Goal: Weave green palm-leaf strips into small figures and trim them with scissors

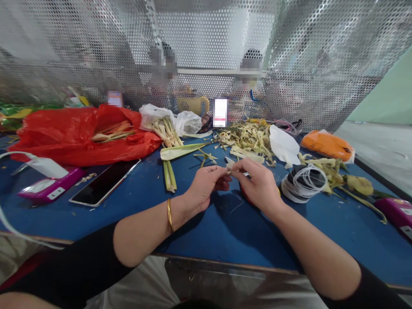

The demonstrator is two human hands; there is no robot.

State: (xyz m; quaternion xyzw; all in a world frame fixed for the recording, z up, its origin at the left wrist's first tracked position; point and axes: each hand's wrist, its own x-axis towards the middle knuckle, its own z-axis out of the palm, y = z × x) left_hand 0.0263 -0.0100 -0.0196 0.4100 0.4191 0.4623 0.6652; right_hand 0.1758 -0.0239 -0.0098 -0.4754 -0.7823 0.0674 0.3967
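Above the middle of the blue table (222, 231), my left hand (207, 184) and my right hand (259, 184) meet at the fingertips. Both are closed in a pinch on a small pale piece (229, 166), like husk, between them. Something red and yellow shows partly under my right hand. Just beyond my hands lie thin green strips (206, 158) and a long pale-green husk leaf (183, 151) across cut stalks (169, 176). A spool of white cord (302, 184) stands to the right of my right hand.
A red plastic bag (71, 137) with husks lies at the left, before a phone (104, 182) and a purple power strip (53, 186). Husk scraps (249, 137) are piled at the back, near an orange packet (326, 145). Perforated metal (206, 25) rises behind; people sit beyond.
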